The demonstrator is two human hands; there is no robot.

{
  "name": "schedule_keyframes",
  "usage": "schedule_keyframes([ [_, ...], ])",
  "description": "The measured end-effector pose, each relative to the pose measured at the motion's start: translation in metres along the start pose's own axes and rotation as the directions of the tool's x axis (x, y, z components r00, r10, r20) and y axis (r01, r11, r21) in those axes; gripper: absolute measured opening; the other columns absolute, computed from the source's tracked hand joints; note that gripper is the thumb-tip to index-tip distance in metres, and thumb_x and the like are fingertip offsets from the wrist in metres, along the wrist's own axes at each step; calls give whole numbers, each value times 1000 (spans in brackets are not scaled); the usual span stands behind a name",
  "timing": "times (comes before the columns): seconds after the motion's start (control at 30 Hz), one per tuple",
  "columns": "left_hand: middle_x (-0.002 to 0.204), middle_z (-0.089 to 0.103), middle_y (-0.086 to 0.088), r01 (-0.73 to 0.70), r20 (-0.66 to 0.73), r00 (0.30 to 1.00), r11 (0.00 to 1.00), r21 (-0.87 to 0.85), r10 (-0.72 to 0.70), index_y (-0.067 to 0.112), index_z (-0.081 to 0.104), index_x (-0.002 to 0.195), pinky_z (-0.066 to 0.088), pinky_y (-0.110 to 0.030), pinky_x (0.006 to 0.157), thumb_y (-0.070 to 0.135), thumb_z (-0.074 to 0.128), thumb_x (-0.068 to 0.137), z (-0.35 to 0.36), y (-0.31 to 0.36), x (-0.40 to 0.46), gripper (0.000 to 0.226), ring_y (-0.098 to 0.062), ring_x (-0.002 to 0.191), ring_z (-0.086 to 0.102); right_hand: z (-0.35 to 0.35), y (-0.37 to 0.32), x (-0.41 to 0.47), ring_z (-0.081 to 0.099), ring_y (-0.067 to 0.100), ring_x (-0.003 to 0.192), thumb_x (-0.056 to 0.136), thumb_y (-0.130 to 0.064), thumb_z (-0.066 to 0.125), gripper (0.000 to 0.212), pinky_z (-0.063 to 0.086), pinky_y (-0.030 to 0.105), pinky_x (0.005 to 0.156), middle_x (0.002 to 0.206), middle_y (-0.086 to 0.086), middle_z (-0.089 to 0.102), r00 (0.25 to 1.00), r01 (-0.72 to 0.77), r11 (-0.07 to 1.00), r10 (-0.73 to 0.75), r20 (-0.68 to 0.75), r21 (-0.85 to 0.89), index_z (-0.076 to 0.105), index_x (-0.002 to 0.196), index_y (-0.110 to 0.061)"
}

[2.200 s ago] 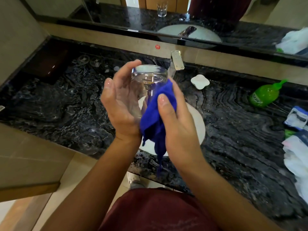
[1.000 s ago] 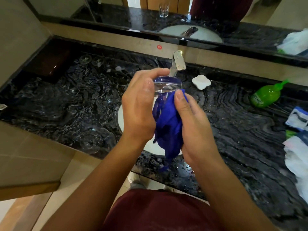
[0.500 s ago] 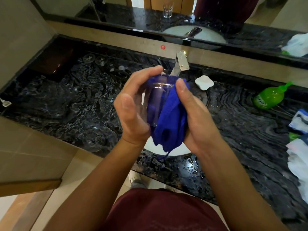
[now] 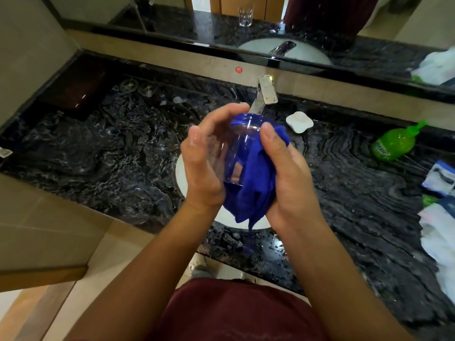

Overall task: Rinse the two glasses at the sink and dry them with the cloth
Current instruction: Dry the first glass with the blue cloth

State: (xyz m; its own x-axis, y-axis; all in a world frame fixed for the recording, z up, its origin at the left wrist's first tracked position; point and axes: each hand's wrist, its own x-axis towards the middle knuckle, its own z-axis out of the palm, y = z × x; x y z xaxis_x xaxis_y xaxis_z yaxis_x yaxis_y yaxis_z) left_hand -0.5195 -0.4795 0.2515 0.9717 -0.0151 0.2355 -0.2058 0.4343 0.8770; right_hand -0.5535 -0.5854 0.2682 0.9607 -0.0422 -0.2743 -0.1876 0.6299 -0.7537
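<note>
Left hand (image 4: 202, 166) holding glass (image 4: 236, 153), right hand (image 4: 288, 178) pressing blue cloth (image 4: 256, 183), above sink (image 4: 181, 175)

Single head-worn wide-angle view, looking steeply down and forward, close above the bench (image 4: 103, 153) and sink (image 4: 181, 178).

Clear glass (image 4: 237, 153) held above the white sink (image 4: 181, 175), near frame centre, base at 12 o'clock & mouth toward 6. Blue cloth (image 4: 257, 183) wrapped on its 3 o'clock side, blue showing thru the wall; a tail hangs at 6. Second glass shows only as a mirror reflection, upright, at 12.
</note>
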Motion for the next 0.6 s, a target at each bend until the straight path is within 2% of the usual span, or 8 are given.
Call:
schedule_keyframes([
  [0.07, 108, 66, -19, -51, -36, 998, 998, 34, 52, -3, 62, 119, 44, -47, 90, 80, 49, 87, -2, -4, -2, 90, -33, 98, 60, 0, 1, 1, 65, 47, 115, 84, -35, 79, 59, 42, 70, 110, 125, 35, 65, 1000, 6, 999, -7, -16, -48, 62, 127, 2],
  [0.17, 111, 66, -22, -114, -113, 985, 986, 121, 128, -4, 63, 120, 44, -56, 93, 70, 45, 94, -10, -8, 0, 81, -37, 105, 60, -3, 8, -1, 67, 46, 115, 86, -33, 78, 47, 51, 62, 106, 120, 26, 72, 1000, 11, 985, -6, 30, -173, 66, 122, -5],
  [0.27, 106, 71, -16, -108, -181, 974, 981, 163, 137, -3, 65, 118, 46, -51, 93, 50, 30, 99, -13, -9, 5, 66, -32, 102, 64, -2, 14, -4, 72, 37, 109, 81, -38, 80, 51, 56, 53, 102, 115, 22, 73, 997, 28, 966, -9, 74, -257, 65, 119, -7],
  [0.4, 112, 69, -19, -40, -216, 973, 984, 174, 77, 2, 68, 116, 47, -51, 96, 50, 31, 97, -19, -12, 7, 64, -34, 107, 63, -5, 22, -3, 74, 30, 103, 78, -40, 80, 43, 60, 47, 95, 110, 13, 76, 996, -6, 957, 33, 88, -290, 68, 113, -18],
  [0.47, 110, 71, -12, 27, -207, 978, 980, 196, 14, 8, 70, 112, 48, -47, 95, 51, 36, 95, -21, -11, 9, 58, -29, 105, 65, -7, 25, -3, 74, 32, 103, 78, -41, 80, 45, 60, 53, 95, 110, 14, 76, 995, -53, 960, 73, 63, -274, 69, 113, -17],
  [0.53, 105, 72, -2, 87, -121, 991, 965, 248, -58, 14, 69, 109, 50, -45, 93, 52, 46, 94, -25, -7, 13, 48, -23, 101, 66, -11, 22, 1, 73, 32, 99, 79, -39, 79, 36, 57, 57, 99, 105, 14, 77, 993, -93, 961, 108, 41, -260, 73, 106, -16],
  [0.6, 106, 71, -2, 139, -3, 990, 948, 285, -144, 14, 68, 111, 50, -46, 94, 66, 56, 91, -32, 0, 19, 57, -25, 103, 64, -17, 12, 7, 73, 26, 89, 81, -37, 75, 20, 57, 52, 96, 94, 10, 77, 983, -150, 964, 170, 75, -222, 79, 91, -20],
])
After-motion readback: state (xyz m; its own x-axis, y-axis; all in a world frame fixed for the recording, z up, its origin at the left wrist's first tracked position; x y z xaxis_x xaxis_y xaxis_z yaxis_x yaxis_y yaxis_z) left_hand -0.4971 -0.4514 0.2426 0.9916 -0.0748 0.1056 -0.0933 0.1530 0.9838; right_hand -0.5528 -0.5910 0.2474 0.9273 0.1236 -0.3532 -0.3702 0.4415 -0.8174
